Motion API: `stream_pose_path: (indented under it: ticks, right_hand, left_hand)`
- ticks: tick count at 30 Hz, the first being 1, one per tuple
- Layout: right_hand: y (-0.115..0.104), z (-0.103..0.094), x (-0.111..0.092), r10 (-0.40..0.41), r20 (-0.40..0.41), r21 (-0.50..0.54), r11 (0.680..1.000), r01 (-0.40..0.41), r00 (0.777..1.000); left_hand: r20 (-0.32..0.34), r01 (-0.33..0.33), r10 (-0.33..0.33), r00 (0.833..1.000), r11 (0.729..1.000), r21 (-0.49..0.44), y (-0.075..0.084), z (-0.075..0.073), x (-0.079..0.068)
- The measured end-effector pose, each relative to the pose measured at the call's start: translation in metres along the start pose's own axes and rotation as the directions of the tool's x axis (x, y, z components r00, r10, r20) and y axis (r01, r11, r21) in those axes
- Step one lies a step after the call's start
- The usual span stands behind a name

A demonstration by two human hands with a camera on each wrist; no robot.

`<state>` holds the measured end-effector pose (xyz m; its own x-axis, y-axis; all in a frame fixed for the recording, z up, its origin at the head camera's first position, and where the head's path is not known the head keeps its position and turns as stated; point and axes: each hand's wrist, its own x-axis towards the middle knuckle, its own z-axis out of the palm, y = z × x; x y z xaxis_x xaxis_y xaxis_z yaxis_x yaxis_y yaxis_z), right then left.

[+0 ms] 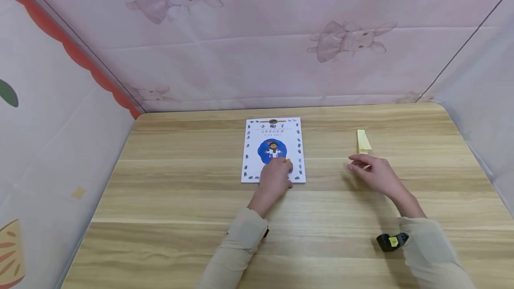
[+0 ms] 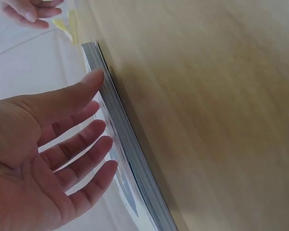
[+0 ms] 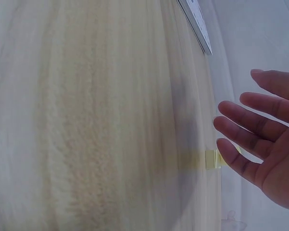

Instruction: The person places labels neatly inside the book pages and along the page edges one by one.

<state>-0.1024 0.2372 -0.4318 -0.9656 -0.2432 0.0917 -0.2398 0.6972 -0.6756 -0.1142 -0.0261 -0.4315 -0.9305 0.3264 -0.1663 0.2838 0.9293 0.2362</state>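
The white book (image 1: 277, 142) has a title (image 1: 273, 126) in large black Chinese characters across its top; the first reads 小, and the rest are not sharp enough to be sure of. Under the title run a paler coloured line and a smaller line, both too small to read. A dark oval badge (image 1: 273, 121) sits above the title, and its lettering cannot be made out either. Little dark prints border the cover, around a blue round picture (image 1: 263, 150) of a figure. A small yellow label (image 1: 393, 241) is stuck on the black device (image 1: 384, 243) at the right wrist; any writing on it is illegible.

The book lies flat under the left hand (image 1: 275, 176), which covers its near end and the lower part of the picture; most of the cover extends beyond the fingers. That hand's fingers are slightly spread and gently bent over the cover, the thumb beside the page edge; whether they press on it cannot be told.

The right hand (image 1: 377, 174) is well apart from the book, to its right, with loosely curved, separated fingers, holding nothing. A yellow paper strip (image 1: 363, 140) is just beyond its fingertips. Beneath both hands is the wooden table (image 1: 180, 191).
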Motion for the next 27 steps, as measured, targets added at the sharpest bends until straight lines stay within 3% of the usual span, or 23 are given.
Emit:
stream_pose_path:
  ticks: [27]
  right_hand:
    - [0.0014, -0.0036, -0.0035, 0.028, -0.001, -0.008, 1.000, -0.028, 1.000]
  left_hand:
    - [-0.038, -0.039, 0.040, 0.999, 0.999, 0.021, -0.0018, 0.0023, -0.0020]
